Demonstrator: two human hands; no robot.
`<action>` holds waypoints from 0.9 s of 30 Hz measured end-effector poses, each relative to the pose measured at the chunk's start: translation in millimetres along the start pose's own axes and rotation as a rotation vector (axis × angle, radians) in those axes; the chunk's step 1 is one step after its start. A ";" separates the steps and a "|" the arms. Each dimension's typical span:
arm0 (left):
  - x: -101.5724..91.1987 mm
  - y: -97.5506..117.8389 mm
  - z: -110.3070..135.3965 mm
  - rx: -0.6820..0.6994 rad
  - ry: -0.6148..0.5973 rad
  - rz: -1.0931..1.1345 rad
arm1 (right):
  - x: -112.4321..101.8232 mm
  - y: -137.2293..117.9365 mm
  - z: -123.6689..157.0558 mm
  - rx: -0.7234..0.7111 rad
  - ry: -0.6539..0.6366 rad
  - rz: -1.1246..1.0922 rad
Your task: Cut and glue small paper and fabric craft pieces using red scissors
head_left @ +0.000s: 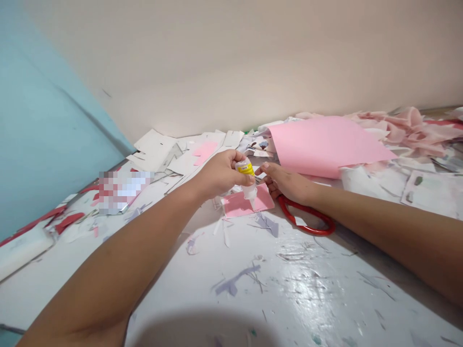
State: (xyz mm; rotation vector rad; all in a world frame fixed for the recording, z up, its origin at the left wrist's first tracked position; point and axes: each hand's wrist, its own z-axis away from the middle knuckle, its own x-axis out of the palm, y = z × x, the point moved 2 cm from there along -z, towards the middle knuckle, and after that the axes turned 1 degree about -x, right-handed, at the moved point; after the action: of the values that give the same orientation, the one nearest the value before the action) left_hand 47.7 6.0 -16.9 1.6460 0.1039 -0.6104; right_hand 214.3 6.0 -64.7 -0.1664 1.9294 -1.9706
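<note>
My left hand (224, 173) grips a small glue bottle (248, 174) with a yellow label, tipped so its nozzle points down. The nozzle tip is at a small pink rectangular card (237, 205) lying flat on the white surface; whether it touches cannot be made out. Just right of the bottle is my right hand (285, 183), its fingers apart and loosely bent near the card's right edge, with nothing seen in them. Below that hand lies a pair of scissors with a red handle (323, 232); its blades are hidden.
Behind my right hand lies a large curled pink sheet (325, 144). Crumpled pale pink material (415, 130) is heaped at the back right. White paper pieces (155, 149) lie along the wall (231, 62). A blurred flat object (125, 193) sits left. Paper scraps (235, 282) litter the white surface.
</note>
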 end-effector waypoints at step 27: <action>-16.7 8.9 4.1 -0.077 -0.017 -0.241 | 3.5 -19.4 13.4 0.083 0.067 0.386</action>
State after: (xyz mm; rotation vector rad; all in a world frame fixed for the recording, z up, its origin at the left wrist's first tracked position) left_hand 35.8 5.1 -1.6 1.5651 0.3123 -0.7935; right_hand 212.1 -8.0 -45.5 0.2780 1.7560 -1.8078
